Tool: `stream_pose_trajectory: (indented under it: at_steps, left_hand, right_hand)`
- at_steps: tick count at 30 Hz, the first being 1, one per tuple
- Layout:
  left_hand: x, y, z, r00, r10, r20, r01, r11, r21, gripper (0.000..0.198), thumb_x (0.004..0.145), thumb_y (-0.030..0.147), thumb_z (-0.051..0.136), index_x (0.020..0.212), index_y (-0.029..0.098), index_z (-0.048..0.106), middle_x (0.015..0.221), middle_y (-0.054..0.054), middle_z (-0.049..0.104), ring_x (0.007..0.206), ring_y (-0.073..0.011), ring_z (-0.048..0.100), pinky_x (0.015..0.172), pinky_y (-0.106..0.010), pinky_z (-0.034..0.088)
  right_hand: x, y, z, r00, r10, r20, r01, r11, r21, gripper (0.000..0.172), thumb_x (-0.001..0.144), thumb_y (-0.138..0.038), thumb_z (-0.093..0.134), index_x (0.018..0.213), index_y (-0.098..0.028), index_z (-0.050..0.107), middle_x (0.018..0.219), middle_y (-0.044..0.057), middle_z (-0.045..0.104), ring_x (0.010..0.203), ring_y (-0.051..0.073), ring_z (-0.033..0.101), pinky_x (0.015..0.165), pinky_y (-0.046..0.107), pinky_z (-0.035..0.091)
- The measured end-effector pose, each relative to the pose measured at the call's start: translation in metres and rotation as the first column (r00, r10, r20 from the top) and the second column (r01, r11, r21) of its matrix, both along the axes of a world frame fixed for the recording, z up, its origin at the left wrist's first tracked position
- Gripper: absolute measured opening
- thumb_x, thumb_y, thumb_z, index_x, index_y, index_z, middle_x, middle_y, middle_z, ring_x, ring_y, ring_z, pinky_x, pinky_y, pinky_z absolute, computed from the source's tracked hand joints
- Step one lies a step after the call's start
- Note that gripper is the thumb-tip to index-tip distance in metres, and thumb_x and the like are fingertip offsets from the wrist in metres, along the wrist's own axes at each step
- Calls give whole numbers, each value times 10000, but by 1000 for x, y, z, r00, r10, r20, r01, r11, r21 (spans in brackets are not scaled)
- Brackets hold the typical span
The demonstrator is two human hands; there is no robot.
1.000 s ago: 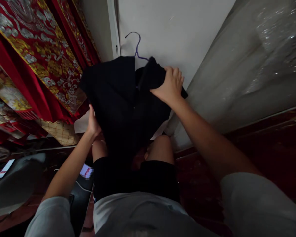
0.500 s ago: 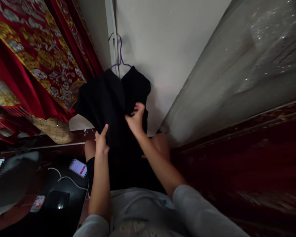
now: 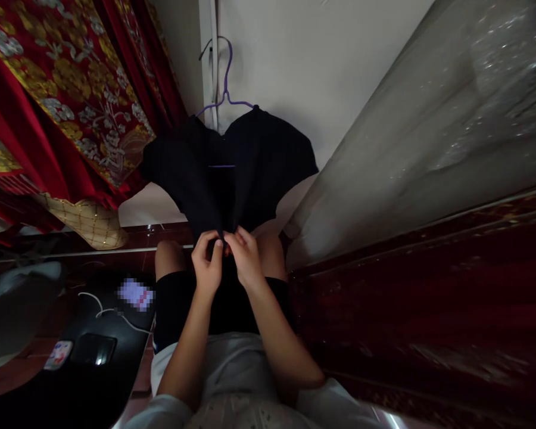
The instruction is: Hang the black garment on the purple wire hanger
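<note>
A dark short-sleeved shirt (image 3: 272,155) hangs open at the neck on a purple hanger (image 3: 227,95), whose lower bar shows through the opening. My left hand (image 3: 208,257) pinches the shirt's left front edge. Close beside it, almost touching, my right hand (image 3: 245,253) pinches the right front edge. Both sets of fingers meet where the two edges come together, above my lap. Whether a button lies between the fingertips is too small and dark to tell.
Red embroidered cloth (image 3: 71,77) hangs at the left. A black seat (image 3: 116,369) holds a lit phone (image 3: 136,294), a white cable (image 3: 99,304) and a dark flat object (image 3: 96,350). Plastic-wrapped material (image 3: 384,143) leans along the right, by a dark red surface (image 3: 406,304).
My hands have come together lower on the shirt and now grip its front edges. The shirt's right side has spread outward, opening the neck and showing the hanger bar.
</note>
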State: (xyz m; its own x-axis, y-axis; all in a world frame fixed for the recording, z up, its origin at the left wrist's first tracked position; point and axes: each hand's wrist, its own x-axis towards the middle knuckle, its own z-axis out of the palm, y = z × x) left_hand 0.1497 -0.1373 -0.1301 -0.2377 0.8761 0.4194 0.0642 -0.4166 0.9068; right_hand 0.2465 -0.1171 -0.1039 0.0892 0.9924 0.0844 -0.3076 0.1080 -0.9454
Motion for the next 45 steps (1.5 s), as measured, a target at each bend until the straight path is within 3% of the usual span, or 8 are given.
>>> stream_pose_trajectory:
  at_steps: [3, 9, 13, 19, 25, 29, 34, 45]
  left_hand:
    - [9, -8, 8, 1000, -3, 4, 3, 999, 52, 210, 971, 444, 637, 1041, 300, 773, 1076, -84, 691, 1084, -286, 647, 1040, -423, 508]
    - [2, -10, 24, 980, 117, -158, -87, 978, 187, 180, 981, 275, 644, 1060, 298, 804, 957, -55, 703, 912, -218, 664, 862, -344, 540]
    - [6, -8, 23, 972, 131, -197, -80, 966, 246, 166, 954, 242, 689, 1076, 229, 800, 909, -50, 698, 838, -185, 663, 781, -300, 543]
    - [11, -6, 17, 969, 159, -189, -108, 962, 251, 181, 957, 199, 684, 1107, 181, 785, 928, -57, 705, 848, -159, 667, 777, -266, 553]
    - [8, -7, 10, 978, 172, -121, -150, 973, 174, 133, 903, 216, 753, 1023, 175, 795, 933, -61, 740, 877, -185, 706, 781, -285, 587]
    - [7, -6, 9, 978, 179, -109, -154, 966, 207, 150, 914, 199, 735, 1048, 190, 801, 932, -57, 737, 870, -178, 701, 785, -294, 586]
    - [5, -4, 9, 980, 156, -127, -132, 975, 181, 141, 911, 200, 743, 1039, 187, 803, 928, -57, 736, 863, -177, 700, 782, -290, 583]
    - [3, -3, 14, 965, 166, -201, -121, 968, 219, 154, 934, 188, 704, 1053, 190, 801, 909, -60, 729, 837, -172, 689, 762, -288, 579]
  right_hand:
    - [-4, -17, 6, 998, -59, -29, 62, 994, 91, 290, 794, -457, 728, 714, -244, 547, 657, -28, 505, 628, 145, 509, 592, 277, 456]
    - [3, -19, 5, 998, 60, -18, -56, 983, 175, 230, 756, -318, 810, 907, -240, 656, 856, 1, 655, 761, 150, 622, 688, 266, 503]
    - [7, -15, -1, 999, -22, 32, 16, 985, 174, 203, 811, -365, 764, 906, -214, 665, 827, 1, 664, 686, 126, 610, 636, 245, 502]
    - [14, -12, -10, 963, -186, 196, 124, 949, 291, 158, 879, -346, 711, 958, -210, 705, 894, 32, 724, 770, 152, 683, 705, 273, 554]
    - [19, -7, -21, 941, -179, 288, 47, 911, 411, 130, 966, -325, 611, 948, -224, 691, 888, 24, 708, 815, 152, 682, 732, 277, 548]
    - [18, -8, -22, 946, -111, 303, -13, 925, 380, 199, 884, -361, 721, 1022, -230, 663, 936, 20, 698, 776, 142, 665, 682, 261, 545]
    - [18, -5, -25, 951, -155, 268, 71, 951, 300, 178, 891, -393, 687, 908, -216, 693, 847, 31, 719, 748, 166, 684, 691, 291, 571]
    - [17, -3, -19, 953, -169, 253, 86, 947, 309, 173, 851, -381, 728, 866, -212, 692, 802, 25, 719, 709, 163, 687, 670, 290, 570]
